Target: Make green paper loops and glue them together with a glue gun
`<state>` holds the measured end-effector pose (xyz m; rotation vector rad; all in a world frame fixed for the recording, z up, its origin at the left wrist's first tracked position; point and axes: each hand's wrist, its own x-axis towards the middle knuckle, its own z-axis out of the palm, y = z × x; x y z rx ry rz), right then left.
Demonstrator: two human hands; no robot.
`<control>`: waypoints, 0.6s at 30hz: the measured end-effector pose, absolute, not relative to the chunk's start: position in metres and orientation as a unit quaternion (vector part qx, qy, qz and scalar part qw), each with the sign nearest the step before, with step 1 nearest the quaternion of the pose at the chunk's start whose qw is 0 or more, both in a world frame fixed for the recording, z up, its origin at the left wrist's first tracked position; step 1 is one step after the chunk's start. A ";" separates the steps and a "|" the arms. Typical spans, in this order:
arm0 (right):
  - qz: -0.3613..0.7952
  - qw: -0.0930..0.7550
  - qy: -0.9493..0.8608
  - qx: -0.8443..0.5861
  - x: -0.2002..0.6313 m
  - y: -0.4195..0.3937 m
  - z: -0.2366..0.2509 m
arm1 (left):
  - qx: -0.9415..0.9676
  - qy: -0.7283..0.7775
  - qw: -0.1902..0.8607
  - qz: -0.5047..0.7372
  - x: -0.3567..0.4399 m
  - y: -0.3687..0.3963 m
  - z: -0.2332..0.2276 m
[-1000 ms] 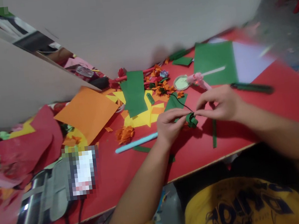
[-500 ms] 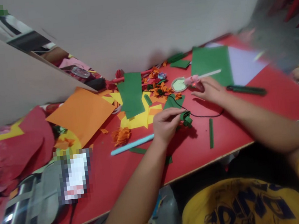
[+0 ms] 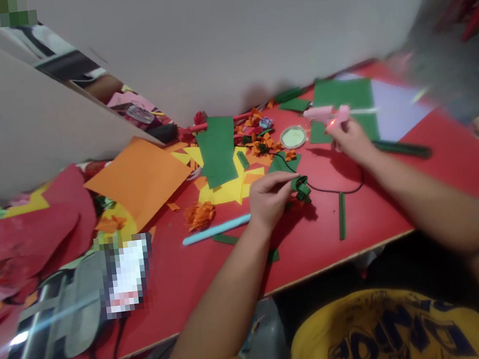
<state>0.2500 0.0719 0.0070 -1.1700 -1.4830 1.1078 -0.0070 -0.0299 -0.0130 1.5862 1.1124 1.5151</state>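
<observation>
shirt: closest to me is the yellow shirt, both bare forearms going out over the red table.
phone-ish thing: down on my left there's a blurred-out screen lying on a grey pouch, nothing touching it.
left hand: my left hand is pinched shut on a folded green paper piece, thumb and fingertips squeezing it, held right at the table surface.
loose bits: just beside that hand lie a light blue stick, a green paper strip and an orange frilly flower.
right hand: my right hand is curled around a pink glue gun, lifted off the table and well apart from the green piece. A red light glows on it, and its black cord loops back past the green piece.
middle pile: yellow, orange and green sheets, small orange flowers, and a round lid.
far end: big green sheet with a white one beside it, then the wall.
progress: my guess, the green piece is folded and held, the gun is in hand, but no glue is on it yet. Several flowers look finished; lots of uncut paper remains.
</observation>
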 end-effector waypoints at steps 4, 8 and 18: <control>0.533 0.518 -0.520 -0.421 0.261 0.072 0.015 | 0.557 0.447 0.344 0.610 -0.007 -0.026 -0.014; 0.540 0.449 -0.613 -0.361 0.275 0.055 0.037 | 0.520 0.455 0.349 0.633 -0.011 -0.020 -0.016; 0.545 0.359 -0.693 -0.306 0.275 0.029 0.045 | 0.517 0.462 0.329 0.640 -0.016 -0.016 -0.019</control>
